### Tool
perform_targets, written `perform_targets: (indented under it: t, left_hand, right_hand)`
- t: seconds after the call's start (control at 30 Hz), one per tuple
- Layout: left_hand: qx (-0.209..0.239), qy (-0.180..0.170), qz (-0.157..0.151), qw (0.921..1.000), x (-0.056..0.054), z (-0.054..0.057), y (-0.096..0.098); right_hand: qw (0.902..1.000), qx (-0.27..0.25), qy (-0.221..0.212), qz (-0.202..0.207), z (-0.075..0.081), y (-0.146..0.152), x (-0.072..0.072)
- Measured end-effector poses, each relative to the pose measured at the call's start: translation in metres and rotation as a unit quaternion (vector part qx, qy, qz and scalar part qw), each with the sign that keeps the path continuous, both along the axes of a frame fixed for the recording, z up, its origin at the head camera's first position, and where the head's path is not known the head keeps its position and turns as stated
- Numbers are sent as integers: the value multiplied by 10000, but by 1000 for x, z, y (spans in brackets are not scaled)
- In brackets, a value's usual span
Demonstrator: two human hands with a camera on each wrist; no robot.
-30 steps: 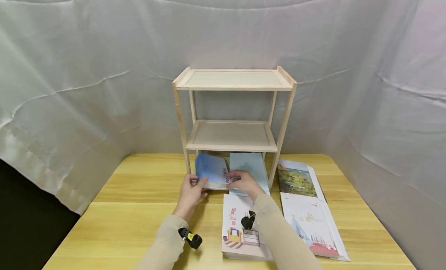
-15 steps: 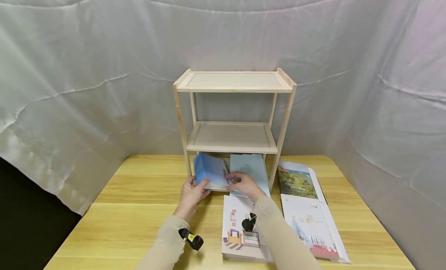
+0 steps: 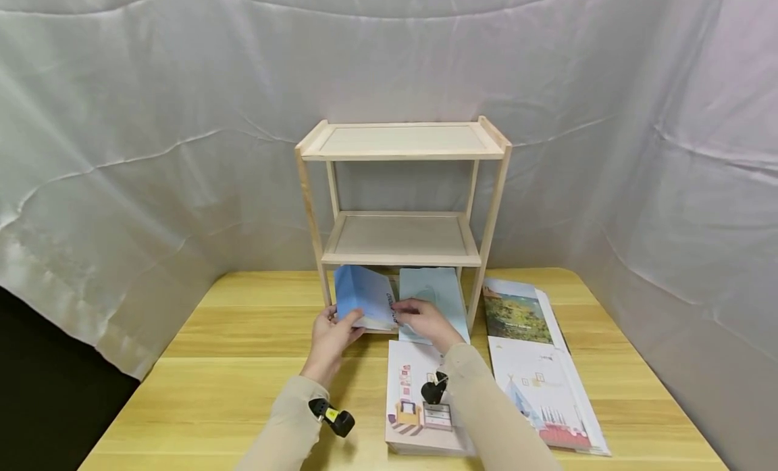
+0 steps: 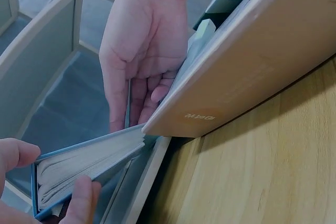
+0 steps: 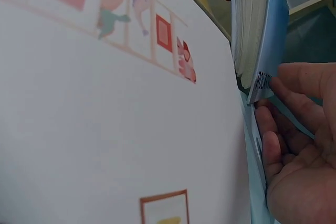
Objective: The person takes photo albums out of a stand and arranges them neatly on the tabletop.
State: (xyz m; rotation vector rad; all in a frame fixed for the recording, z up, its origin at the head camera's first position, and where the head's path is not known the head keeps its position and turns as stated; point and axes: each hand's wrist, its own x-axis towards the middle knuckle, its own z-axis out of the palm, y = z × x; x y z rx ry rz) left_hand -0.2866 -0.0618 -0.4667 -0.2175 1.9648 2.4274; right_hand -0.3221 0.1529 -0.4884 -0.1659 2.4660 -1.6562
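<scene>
Blue book (image 3: pixel 365 299) is just below the middle of the head view, gripped by the left hand (image 3: pixel 331 339), its thumb on top, while the right hand (image 3: pixel 425 322) has loose, bent fingers that touch the book's right edge. Next, a pale blue book (image 3: pixel 430 285) lies a little to the right, low in the wooden rack (image 3: pixel 401 141), and grey cloth (image 3: pixel 395 59) hangs behind at the top.

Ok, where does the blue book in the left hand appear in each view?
Head: blue book, below and slightly left of centre.
Left wrist: blue book, lower left.
Right wrist: blue book, at the top, right of centre.
Shared landmark: right hand, right of the book in head, above it in left wrist, below it in right wrist.
</scene>
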Motion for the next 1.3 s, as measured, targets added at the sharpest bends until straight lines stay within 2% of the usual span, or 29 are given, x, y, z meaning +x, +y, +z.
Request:
perform_targets:
  t: [0.33, 0.5, 0.67, 0.97, 1.1, 1.3]
  left_hand:
    - [82, 117, 152, 9998, 3, 4, -1]
    - [85, 81, 167, 9998, 5, 5, -6]
    - [247, 36, 42, 9997, 8, 5, -10]
    - [259, -80, -356, 9990, 16, 4, -15]
    - [245, -73, -494, 9985, 22, 4, -18]
    - [261, -79, -594, 9979, 31, 4, -23]
  right_hand:
    - [9992, -312, 199, -143, -2, -4, 2]
    - [9991, -400, 92, -61, -3, -4, 2]
    - [9988, -475, -76, -22, 1, 1, 2]
    - [9978, -549, -182, -313, 4, 5, 1]
    - [9958, -790, -247, -395, 6, 5, 2]
    - [9914, -1269, -270, -181, 10, 7, 8]
